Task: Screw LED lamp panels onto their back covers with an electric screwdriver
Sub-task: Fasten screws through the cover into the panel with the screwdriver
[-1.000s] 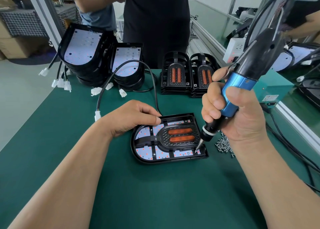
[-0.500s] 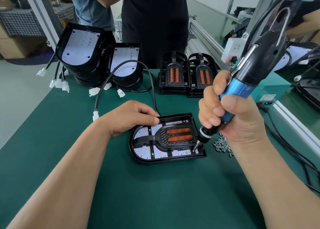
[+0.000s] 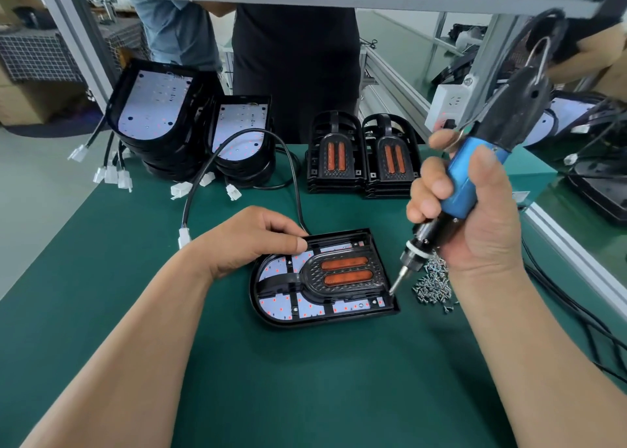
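left hand point(image 3: 251, 240) presses flat on the lamp point(image 3: 322, 278) – fingers relaxed, thumb on its far rim. right hand point(image 3: 475, 216) grips the screwdriver point(image 3: 464, 189) – bit at the lamp's corner, screws point(image 3: 432, 286) just beside.

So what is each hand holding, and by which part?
The right hand grips the electric screwdriver round its blue barrel. The left hand holds nothing; it presses down on the far edge of the lamp panel.
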A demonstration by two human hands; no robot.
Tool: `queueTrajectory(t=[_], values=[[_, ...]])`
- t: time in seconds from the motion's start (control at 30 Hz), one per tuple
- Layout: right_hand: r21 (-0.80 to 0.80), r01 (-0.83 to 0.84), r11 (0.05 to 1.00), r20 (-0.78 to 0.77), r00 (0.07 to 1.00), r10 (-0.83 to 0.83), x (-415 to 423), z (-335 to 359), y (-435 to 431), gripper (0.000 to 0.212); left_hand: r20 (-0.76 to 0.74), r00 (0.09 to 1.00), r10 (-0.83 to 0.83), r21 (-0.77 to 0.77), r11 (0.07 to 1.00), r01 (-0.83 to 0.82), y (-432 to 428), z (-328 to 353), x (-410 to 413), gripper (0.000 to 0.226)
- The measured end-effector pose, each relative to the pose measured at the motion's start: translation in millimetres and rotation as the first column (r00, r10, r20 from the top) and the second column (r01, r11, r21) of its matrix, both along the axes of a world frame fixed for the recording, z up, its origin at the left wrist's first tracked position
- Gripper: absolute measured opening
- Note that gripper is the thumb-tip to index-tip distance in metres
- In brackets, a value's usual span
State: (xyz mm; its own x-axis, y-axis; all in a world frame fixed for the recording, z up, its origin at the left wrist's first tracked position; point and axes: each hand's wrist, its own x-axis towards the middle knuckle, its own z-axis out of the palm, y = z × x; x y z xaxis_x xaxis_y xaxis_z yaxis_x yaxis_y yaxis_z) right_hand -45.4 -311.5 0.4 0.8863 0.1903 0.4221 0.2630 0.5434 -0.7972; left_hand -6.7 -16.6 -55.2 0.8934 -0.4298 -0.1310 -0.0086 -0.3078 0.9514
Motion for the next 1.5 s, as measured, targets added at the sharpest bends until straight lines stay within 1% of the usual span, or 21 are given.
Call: queueTrajectory(t=[0.13,0.23,0.43,0.57,0.73,0.8,0.93,1.0,1.07,1.13,1.2,1.3,1.37,1.5], values=[[0.013,0.116,0.993,-0.034,0.993,-0.116,2.6,8.2,-19.7,0.056,-0.007,1.0,-0.004,0.006,1.0,0.004,-0.8,1.0,-0.8,0.038],[-0.03,0.208,0.978,-0.038,0.977,-0.209,3.5,15.7,-42.2,0.058,-0.006,1.0,-0.006,0.006,1.0,0.006,-1.0,1.2,-0.9,0.038],[-0.233,0.392,0.89,-0.086,0.903,-0.421,1.5,23.6,-87.5,0.058,-0.001,1.0,-0.014,0.011,1.0,0.014,-0.9,-1.1,1.3,0.037],[-0.423,0.438,0.793,-0.09,0.851,-0.518,3.7,20.2,-108.7,0.036,-0.003,1.0,-0.031,0.011,0.999,0.031,0.8,-2.9,2.1,0.038],[-0.667,0.404,0.626,-0.102,0.783,-0.614,14.9,-0.7,-124.3,0.031,0.005,1.0,-0.028,0.021,0.999,0.028,0.4,-2.7,3.2,0.042],[-0.75,0.376,0.544,-0.079,0.766,-0.638,20.3,-10.2,-126.0,0.026,0.01,1.0,-0.029,0.023,0.999,0.029,0.5,-2.3,2.9,0.043],[-0.896,0.329,0.299,0.041,0.731,-0.681,29.1,-25.1,-129.8,0.026,0.009,0.999,-0.033,0.022,0.999,0.033,0.7,-2.1,1.8,0.043],[-0.941,0.276,0.196,0.062,0.712,-0.7,30.8,-30.4,-132.8,0.026,0.009,0.999,-0.032,0.022,0.999,0.032,0.6,-1.9,1.6,0.043],[-0.972,0.211,0.106,0.074,0.701,-0.709,32.0,-33.9,-135.4,0.022,0.013,1.0,-0.027,0.024,0.999,0.026,0.6,-1.4,1.6,0.043],[-0.989,0.144,-0.028,0.124,0.719,-0.684,33.3,-35.5,-137.0,0.022,0.006,1.0,-0.026,0.017,1.0,0.026,0.2,-0.8,1.2,0.043],[-0.984,0.107,-0.141,0.175,0.731,-0.66,33.7,-36.9,-135.7,0.029,-0.004,0.999,-0.033,0.005,0.999,0.033,-0.3,0.0,0.4,0.042],[-0.952,0.097,-0.291,0.268,0.723,-0.637,32.4,-37.3,-131.8,0.042,-0.01,0.999,-0.033,0.003,0.999,0.033,-0.1,1.4,-0.6,0.042],[-0.938,0.082,-0.338,0.289,0.723,-0.627,32.6,-38.0,-129.5,0.046,-0.02,1.0,-0.023,-0.004,1.0,0.023,0.1,2.6,-1.6,0.043],[-0.922,0.058,-0.382,0.3,0.73,-0.614,33.7,-36.9,-127.6,0.049,-0.03,0.999,-0.019,-0.025,1.0,0.019,-1.1,3.6,-2.8,0.044]])
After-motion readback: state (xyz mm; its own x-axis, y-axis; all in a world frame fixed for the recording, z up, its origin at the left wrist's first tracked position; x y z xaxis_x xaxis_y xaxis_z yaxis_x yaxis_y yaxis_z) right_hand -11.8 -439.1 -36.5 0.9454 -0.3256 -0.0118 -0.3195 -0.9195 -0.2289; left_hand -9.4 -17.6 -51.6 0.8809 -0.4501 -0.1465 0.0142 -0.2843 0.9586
